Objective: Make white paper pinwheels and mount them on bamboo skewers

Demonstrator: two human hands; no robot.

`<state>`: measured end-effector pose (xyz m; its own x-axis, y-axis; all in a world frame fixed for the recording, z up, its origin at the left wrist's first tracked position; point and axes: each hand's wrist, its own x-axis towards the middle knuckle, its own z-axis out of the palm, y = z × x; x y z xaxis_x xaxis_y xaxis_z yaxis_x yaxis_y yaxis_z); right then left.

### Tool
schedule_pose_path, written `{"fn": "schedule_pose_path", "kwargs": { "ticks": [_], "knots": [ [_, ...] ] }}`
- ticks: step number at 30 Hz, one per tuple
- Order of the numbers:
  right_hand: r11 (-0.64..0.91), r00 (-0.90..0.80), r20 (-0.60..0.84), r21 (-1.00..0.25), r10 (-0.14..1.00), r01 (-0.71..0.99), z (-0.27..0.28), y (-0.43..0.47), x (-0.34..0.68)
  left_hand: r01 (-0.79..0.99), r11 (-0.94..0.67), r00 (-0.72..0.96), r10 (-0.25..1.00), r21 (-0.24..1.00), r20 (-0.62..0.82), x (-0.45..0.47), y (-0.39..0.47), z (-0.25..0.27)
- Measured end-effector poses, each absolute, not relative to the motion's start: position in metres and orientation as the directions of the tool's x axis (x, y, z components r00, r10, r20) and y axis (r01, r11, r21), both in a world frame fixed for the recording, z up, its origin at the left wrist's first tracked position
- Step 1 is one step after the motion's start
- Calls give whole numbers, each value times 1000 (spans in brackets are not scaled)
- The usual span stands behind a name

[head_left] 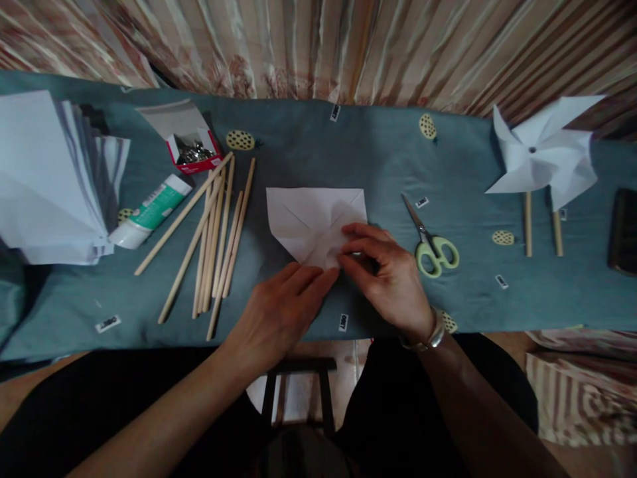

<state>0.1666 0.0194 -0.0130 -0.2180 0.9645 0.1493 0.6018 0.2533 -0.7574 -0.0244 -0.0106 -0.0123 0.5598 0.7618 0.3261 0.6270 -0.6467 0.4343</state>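
Observation:
A white sheet of paper (311, 212) with slits or creases running in from its corners lies on the cloth in front of me. Its lower corners are bent in toward my hands. My left hand (279, 309) presses on the lower edge of the sheet, fingers together. At the lower right of the paper, my right hand (385, 272) pinches the edge between thumb and fingers. The fingertips of both hands almost meet, and the paper right under them is partly hidden. Green-handled scissors (432, 247) lie partly open just right of my right hand.
Several wooden sticks (212, 232), a glue tube (152, 209) and an open box of metal pins (196, 149) are at left. A paper stack (42, 179) stands farther left. Finished white pinwheels (542, 146) on sticks lie at right, near a dark object (624, 229). A striped curtain (298, 50) hangs behind.

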Motion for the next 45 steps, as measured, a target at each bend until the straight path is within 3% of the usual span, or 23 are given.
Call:
{"fn": "schedule_pose_path", "kwargs": {
  "ticks": [7, 31, 42, 45],
  "knots": [
    [309, -230, 206, -669, 951, 676, -12, 16, 162, 608, -615, 515, 787, 502, 340, -23, -9, -14],
    [358, -272, 232, -609, 934, 708, -15, 12, 161, 623, -612, 512, 790, 487, 338, -21, -11, -12],
    [453, -375, 256, -445, 891, 773, -21, 7, 156, 622, -619, 524, 784, 480, 333, -22, -10, -14],
    [442, -370, 241, -469, 897, 765, -23, 7, 154, 619, -614, 522, 788, 490, 328, -22, -11, -14]
  ]
}}
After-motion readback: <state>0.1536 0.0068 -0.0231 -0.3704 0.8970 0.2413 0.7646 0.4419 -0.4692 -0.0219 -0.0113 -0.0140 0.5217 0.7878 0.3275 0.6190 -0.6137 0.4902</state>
